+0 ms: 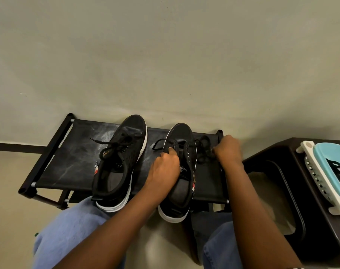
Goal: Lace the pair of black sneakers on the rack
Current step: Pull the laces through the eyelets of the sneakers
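Two black sneakers on rack [74, 152] top. Left sneaker [118, 160] at 9 o'clock, laced. Right sneaker [181, 171] at centre; left hand [166, 164] grips its tongue. Right hand [228, 150] at 3 o'clock pinches the lace [203, 150], pulled sideways. Blue basket [326, 171] on stool [282, 171], far 3 o'clock.

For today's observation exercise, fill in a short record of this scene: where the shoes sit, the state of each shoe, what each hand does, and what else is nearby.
rack: black fabric shelf against the wall
left sneaker: on the rack, laced, loosely tied
right sneaker: on the rack, lace loose
left hand: grips the right sneaker's tongue area
right hand: pinches the loose lace
nearby: dark stool with a blue and white basket
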